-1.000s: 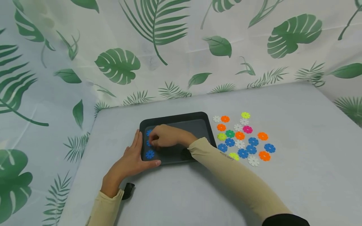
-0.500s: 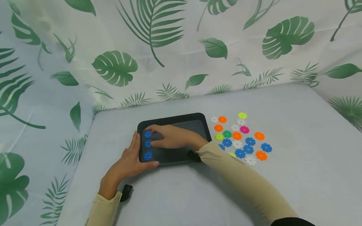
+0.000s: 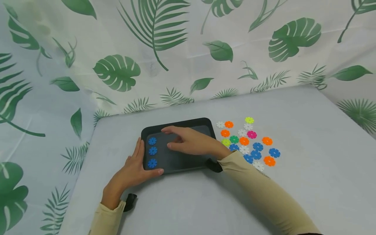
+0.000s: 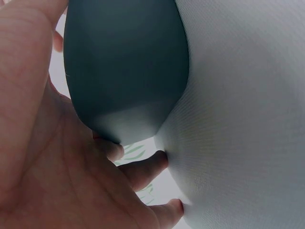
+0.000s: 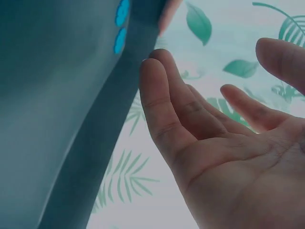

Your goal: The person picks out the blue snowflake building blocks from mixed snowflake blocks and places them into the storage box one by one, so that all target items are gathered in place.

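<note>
Three blue notched discs lie in a column along the left side of a dark tray. My left hand rests against the tray's near left corner, with straight fingers along the left wall and the thumb along the front rim. In the left wrist view the tray's outer wall stands beside the palm. Over the tray's middle, to the right of the discs, hovers my right hand, its fingers apart and holding nothing. The right wrist view shows loosely extended fingers and some blue discs beyond.
Right of the tray, loose notched discs lie scattered on the white-covered table: orange, white, yellow, pink, green and blue. The right sleeve overlaps some of them. A leaf-print curtain hangs behind.
My right hand has come away from the blue discs and moved right over the tray, its fingers spreading apart. All three discs are now uncovered. The left hand stays at the tray's corner.
</note>
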Motion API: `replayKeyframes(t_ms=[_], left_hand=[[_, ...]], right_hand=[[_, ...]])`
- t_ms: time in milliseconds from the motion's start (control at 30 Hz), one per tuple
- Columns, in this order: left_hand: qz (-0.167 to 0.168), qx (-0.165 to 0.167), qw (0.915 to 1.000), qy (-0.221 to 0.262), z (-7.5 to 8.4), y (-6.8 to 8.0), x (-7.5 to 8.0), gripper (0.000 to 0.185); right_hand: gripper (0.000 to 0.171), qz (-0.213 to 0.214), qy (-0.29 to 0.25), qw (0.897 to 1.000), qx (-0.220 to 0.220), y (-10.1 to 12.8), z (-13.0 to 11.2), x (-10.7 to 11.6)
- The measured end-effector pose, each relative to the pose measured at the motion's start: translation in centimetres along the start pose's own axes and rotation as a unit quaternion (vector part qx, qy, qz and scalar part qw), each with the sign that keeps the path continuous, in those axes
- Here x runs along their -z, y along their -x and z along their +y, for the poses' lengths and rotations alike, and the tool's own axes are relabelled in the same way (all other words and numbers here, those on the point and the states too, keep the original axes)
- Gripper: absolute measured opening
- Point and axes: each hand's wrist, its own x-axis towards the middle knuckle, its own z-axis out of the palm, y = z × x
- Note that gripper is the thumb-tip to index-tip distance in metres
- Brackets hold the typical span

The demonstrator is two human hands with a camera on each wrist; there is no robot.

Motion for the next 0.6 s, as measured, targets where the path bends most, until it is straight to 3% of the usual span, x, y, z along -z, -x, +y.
replayKeyframes(t_ms=[433, 600], left_hand=[[0.007, -0.003, 1.0, 0.005, -0.1, 0.0, 0.4, 0.138], [0.002, -0.006, 0.9999, 0.01, -0.2, 0.0, 0.1, 0.137]], right_hand=[[0.05, 0.072, -0.013, 0.997, 0.0, 3.9, 1.1, 2.1], [0.047, 0.097, -0.022, 0.995, -0.023, 6.0, 1.6, 3.1]])
